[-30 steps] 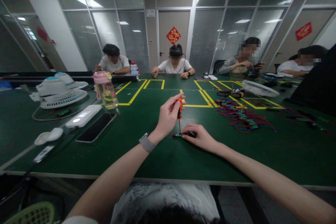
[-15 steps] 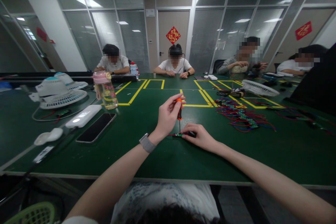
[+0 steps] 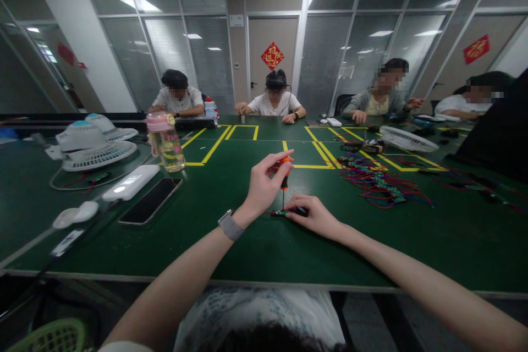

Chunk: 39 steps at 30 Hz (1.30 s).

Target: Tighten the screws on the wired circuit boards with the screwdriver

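An orange-and-black screwdriver [image 3: 284, 182] stands nearly upright, its shaft running down to a small green circuit board [image 3: 278, 213] on the table. Fingers and thumb of my left hand [image 3: 263, 182] close round its handle near the top. With the thumb and fingertips pinched, my right hand [image 3: 312, 214] steadies the board's right end. A black part [image 3: 303, 211] shows under those fingers, partly covered. Thin red wire comes off the board's left end. Where exactly the screwdriver tip rests is too small to make out.
Left of my arms lie a phone [image 3: 151, 201], a white power bank [image 3: 131, 182], a bottle [image 3: 166, 146] and white fans [image 3: 97, 146]. On the right is a pile of wired circuit boards [image 3: 377, 176]. Several people sit across the green table [image 3: 198, 253].
The screwdriver handle leans slightly more to the right, and my left fingers have shifted a little on it. My right hand stays put. Across the table, one person's hand has reached a small object.
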{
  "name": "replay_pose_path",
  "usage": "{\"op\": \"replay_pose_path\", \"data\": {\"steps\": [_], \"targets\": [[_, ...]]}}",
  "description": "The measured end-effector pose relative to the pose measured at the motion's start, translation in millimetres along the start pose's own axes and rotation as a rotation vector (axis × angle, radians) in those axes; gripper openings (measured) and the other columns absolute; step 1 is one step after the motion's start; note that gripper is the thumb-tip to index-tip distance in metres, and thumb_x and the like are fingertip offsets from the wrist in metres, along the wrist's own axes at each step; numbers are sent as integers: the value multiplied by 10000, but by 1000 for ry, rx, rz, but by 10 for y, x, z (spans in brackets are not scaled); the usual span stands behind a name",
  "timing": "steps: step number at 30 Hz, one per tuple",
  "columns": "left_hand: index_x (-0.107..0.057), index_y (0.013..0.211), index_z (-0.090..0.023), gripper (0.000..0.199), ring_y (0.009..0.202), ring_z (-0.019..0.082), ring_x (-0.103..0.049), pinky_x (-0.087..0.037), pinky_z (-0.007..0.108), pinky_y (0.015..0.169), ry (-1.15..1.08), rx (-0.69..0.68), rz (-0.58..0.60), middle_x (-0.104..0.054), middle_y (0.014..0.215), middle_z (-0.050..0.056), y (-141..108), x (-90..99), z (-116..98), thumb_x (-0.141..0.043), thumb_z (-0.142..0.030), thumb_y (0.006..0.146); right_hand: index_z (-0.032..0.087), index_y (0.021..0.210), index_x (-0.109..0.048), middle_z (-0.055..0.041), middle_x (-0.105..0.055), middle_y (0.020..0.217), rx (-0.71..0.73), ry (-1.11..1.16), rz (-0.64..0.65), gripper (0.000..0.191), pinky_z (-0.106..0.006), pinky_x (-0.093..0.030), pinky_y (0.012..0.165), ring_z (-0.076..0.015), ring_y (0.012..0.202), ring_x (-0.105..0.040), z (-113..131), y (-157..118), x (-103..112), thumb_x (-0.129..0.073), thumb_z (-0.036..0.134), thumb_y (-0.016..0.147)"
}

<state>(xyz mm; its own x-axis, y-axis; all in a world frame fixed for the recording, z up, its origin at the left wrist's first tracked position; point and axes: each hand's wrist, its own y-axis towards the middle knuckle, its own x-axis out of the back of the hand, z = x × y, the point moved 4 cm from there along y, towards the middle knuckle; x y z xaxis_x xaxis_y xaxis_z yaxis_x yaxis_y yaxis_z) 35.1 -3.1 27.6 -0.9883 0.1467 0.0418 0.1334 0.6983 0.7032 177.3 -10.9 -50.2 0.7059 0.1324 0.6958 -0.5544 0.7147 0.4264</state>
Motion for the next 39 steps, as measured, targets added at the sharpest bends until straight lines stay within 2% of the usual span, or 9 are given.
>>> {"op": "replay_pose_path", "data": {"steps": [4,9,13,17,23,27,30,35,39], "targets": [[-709,1054,-230,217,927,142,-596,-526,222,751,150,-61,-49,-581,1033,60,-6,34,-43,-602,-283,873,158,910,-736,-65,-680,848,-5,-13,-1,130,-289,-488,735,-170,781,-628,-9,-1,-3,-635,183,832],[-618,1216,-214,313,961,154,-642,-546,289,835,-39,2,10,-617,1174,86,-3,-1,-9,-465,-256,946,156,914,-738,-68,-681,848,-7,-6,-5,133,-286,-492,737,-171,783,-631,-17,0,-7,-640,186,829],[-665,1120,-190,250,908,146,-636,-535,260,799,57,-30,-47,-654,1028,66,-3,25,-37,-573,-227,890,161,915,-739,-65,-685,854,-8,-5,-9,134,-282,-493,737,-170,788,-636,-16,-2,-5,-640,184,827],[-715,999,-199,174,902,139,-587,-511,240,786,204,-98,-102,-584,981,54,-2,66,-87,-624,-225,852,160,909,-738,-64,-684,852,-3,0,-15,130,-279,-494,737,-167,785,-636,-10,-4,-1,-641,189,828],[-620,1196,-195,299,901,144,-646,-541,284,812,-41,11,14,-646,1060,77,2,-2,-31,-478,-235,936,166,917,-735,-62,-685,854,-4,-6,-6,133,-285,-498,738,-165,783,-633,-8,-2,1,-636,194,834],[-681,1072,-201,223,840,131,-615,-523,246,758,115,-49,-51,-629,939,45,-1,28,-49,-616,-231,860,163,920,-736,-68,-689,858,-6,-6,-7,135,-294,-501,748,-170,789,-636,-16,-3,-3,-638,197,832],[-710,1011,-223,181,872,132,-585,-509,248,783,203,-100,-85,-578,962,41,0,56,-69,-637,-255,848,163,919,-738,-72,-691,868,-7,-6,-11,136,-300,-503,761,-174,798,-639,-16,-4,-4,-640,200,833],[-632,1185,-209,304,881,142,-637,-543,285,790,-22,4,28,-626,1070,75,14,4,-32,-447,-270,952,155,915,-738,-75,-687,859,-13,-2,-8,136,-291,-503,753,-173,793,-640,1,-3,5,-639,200,833],[-657,1130,-201,263,794,125,-628,-541,258,725,17,18,23,-627,961,50,16,4,-24,-568,-279,896,154,914,-737,-74,-687,869,-12,4,-8,136,-290,-501,753,-169,795,-638,7,-4,9,-637,197,832]]}}
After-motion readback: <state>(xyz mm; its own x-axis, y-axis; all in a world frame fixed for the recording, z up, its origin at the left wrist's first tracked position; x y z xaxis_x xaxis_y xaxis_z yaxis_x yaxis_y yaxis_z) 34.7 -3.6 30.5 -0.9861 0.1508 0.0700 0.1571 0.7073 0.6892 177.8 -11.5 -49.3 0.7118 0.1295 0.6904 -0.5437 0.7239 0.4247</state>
